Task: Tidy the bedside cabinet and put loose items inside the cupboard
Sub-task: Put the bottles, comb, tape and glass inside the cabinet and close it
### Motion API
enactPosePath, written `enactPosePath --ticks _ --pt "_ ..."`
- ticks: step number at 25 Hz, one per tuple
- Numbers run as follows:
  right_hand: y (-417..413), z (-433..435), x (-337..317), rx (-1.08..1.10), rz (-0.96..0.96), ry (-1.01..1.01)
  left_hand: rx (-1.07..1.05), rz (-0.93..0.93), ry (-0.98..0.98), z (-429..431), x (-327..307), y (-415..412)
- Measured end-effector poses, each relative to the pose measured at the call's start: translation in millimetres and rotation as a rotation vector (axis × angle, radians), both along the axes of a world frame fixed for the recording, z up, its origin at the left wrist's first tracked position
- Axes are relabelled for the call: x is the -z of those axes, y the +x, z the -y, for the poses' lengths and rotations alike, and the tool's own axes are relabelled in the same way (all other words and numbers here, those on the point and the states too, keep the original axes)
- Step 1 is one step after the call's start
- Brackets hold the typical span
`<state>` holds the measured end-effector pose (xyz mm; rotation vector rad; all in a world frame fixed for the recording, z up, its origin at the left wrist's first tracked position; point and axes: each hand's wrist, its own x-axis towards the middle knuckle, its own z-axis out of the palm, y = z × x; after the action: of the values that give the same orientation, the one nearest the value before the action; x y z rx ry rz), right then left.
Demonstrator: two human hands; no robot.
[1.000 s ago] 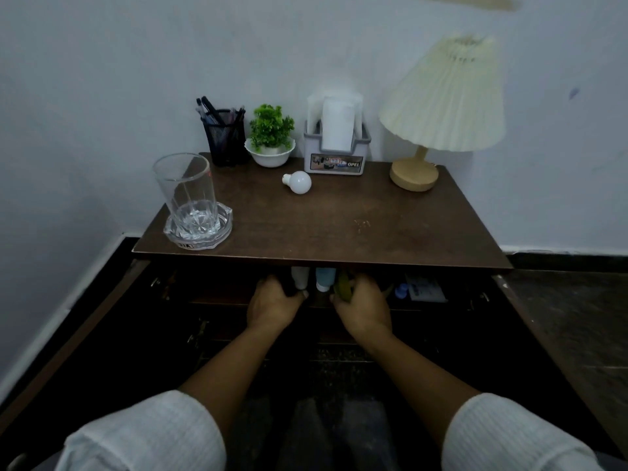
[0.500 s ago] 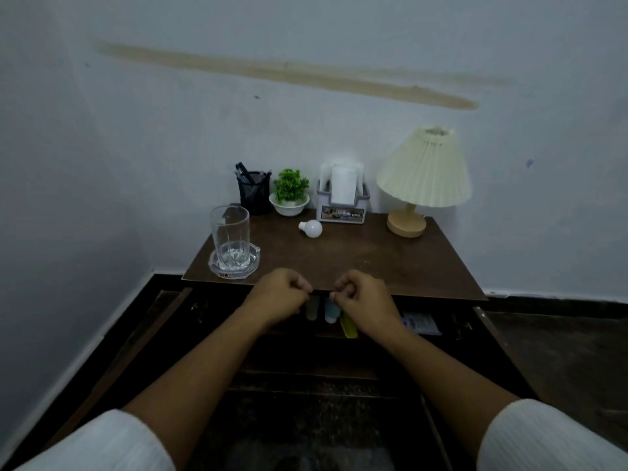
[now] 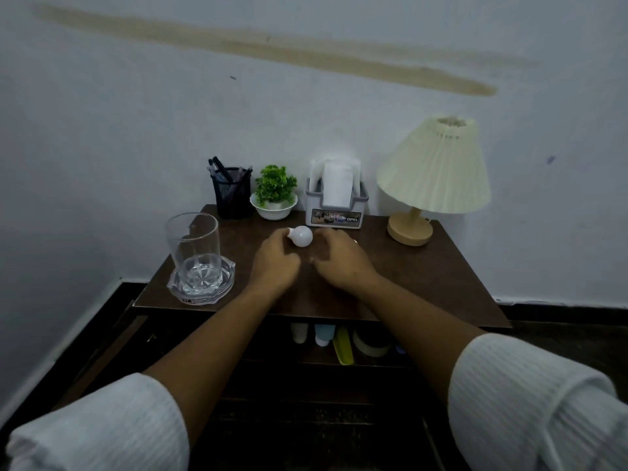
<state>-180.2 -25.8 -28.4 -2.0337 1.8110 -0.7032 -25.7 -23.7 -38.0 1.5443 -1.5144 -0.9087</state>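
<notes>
Left hand (image 3: 275,263) and right hand (image 3: 343,263) flank the small white bulb (image 3: 300,236) lying sideways, grip unclear; the mesh holder (image 3: 232,200) contains pens (image 3: 220,165).

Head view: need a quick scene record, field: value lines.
surface: cabinet top
target: light bulb, on its side, centre-back
left: left hand, curled beside the bulb's neck; contact unclear
right: right hand, on the bulb's other side; grip unclear
front-left: glass on a clear coaster
back row: pen holder, potted plant, tissue holder, lamp
below: cupboard open; bottles and tape roll on the shelf
</notes>
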Motion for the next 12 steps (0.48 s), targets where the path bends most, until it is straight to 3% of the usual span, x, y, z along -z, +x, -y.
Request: enactPosePath --ticks 3,6,12 --pt "-1 33 8 -0.053 -0.089 0.050 0.043 0.124 -0.003 18 16 0" --pt "-2 44 20 -0.068 -0.009 0.013 0.088 0.213 -0.028 22 22 -2" --pt "-5 -7 27 -0.028 0.204 -0.054 0.077 0.042 -0.031 -32 26 2"
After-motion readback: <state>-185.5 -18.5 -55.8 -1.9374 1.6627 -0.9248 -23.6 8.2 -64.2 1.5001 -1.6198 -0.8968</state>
